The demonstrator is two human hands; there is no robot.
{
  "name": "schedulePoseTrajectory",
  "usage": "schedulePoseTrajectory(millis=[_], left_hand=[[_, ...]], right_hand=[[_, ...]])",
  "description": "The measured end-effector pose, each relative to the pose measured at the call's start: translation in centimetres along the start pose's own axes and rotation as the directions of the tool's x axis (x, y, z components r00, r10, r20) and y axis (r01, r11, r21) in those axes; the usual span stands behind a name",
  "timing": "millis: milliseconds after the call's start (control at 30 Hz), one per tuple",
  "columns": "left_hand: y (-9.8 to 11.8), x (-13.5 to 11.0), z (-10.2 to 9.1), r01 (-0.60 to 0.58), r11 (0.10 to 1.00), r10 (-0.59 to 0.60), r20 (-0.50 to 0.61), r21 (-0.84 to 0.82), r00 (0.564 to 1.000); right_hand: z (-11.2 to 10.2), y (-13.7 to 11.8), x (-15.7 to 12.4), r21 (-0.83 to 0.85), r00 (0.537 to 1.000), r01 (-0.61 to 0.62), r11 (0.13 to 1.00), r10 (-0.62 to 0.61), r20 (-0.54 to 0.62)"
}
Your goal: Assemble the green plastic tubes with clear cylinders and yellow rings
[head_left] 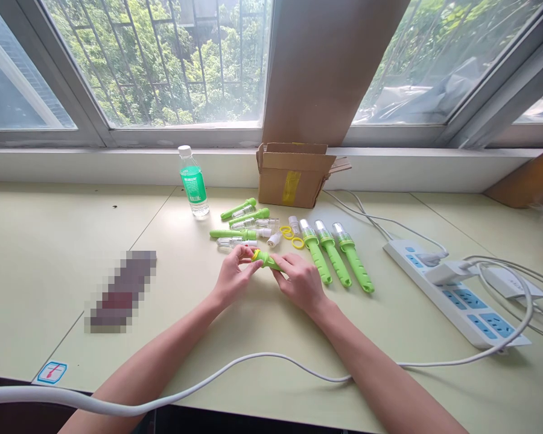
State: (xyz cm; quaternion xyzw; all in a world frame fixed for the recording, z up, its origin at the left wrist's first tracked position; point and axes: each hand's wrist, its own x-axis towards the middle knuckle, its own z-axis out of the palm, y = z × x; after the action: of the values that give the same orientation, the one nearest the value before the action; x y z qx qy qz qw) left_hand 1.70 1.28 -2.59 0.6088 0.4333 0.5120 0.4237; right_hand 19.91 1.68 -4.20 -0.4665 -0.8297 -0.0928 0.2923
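Both hands meet over the pale green table (253, 337). My right hand (301, 280) is closed round a green handle (266, 260) whose left end carries a yellow ring. My left hand (235, 274) pinches that ringed end with its fingertips. Just beyond the hands lie loose yellow rings (292, 236), small white caps (274, 239) and several green handles and clear tubes (242, 226). To the right, three green pieces with clear tops (337, 256) lie side by side.
A water bottle with a green label (193, 182) and an open cardboard box (292, 175) stand by the window sill. A white power strip (452, 292) with cables lies at the right. A white cable (262, 360) crosses near the table's front edge.
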Motion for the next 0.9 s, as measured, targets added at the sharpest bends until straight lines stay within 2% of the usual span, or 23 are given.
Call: schedulePoseTrajectory(millis=[267, 400, 767, 900], left_hand=[[-0.39, -0.18, 0.07, -0.136, 0.976, 0.144, -0.04, 0.167, 0.989], [-0.58, -0.1, 0.03, -0.171, 0.966, 0.181, -0.035, 0.196, 0.983], [-0.5, 0.3, -0.37, -0.181, 0.975, 0.173, 0.07, 0.128, 0.982], [-0.45, 0.29, -0.41, -0.184, 0.974, 0.175, 0.073, 0.134, 0.982]], right_hand=[[0.02, -0.04, -0.1, 0.017, 1.0, -0.017, 1.0, 0.017, 0.0], [0.09, -0.1, -0.13, 0.037, 0.999, -0.045, 0.998, 0.045, 0.008], [-0.02, 0.16, -0.13, 0.116, 0.998, -0.064, 0.991, 0.063, 0.018], [-0.15, 0.17, -0.1, 0.138, 0.998, -0.059, 0.989, 0.056, 0.028]])
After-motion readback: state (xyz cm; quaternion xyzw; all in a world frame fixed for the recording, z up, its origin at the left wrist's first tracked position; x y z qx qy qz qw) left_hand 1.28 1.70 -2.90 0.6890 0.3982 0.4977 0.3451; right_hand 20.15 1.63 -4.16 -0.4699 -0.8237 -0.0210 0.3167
